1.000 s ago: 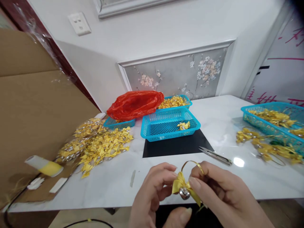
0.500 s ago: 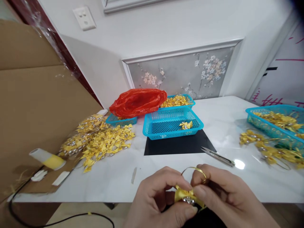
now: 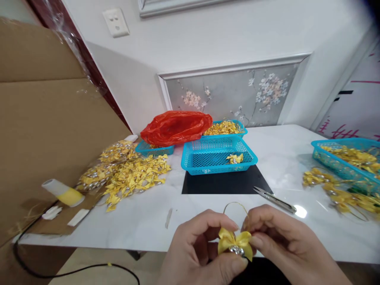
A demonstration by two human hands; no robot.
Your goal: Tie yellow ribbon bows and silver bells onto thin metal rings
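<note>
Both hands meet at the near edge of the tabletop [image 3: 148, 225], left hand [image 3: 196, 253] and right hand [image 3: 282, 245] curled, fingertips pinching a yellow bow [image 3: 234, 240] between them.

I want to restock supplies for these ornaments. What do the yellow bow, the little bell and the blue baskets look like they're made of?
The yellow bow, pinched between the left hand and right hand, looks like satin ribbon: soft folds with a light sheen. The bell appears to be silvery metal, bright and reflective. The nearest blue basket looks like moulded plastic, a uniform glossy colour with a perforated mesh.
</note>
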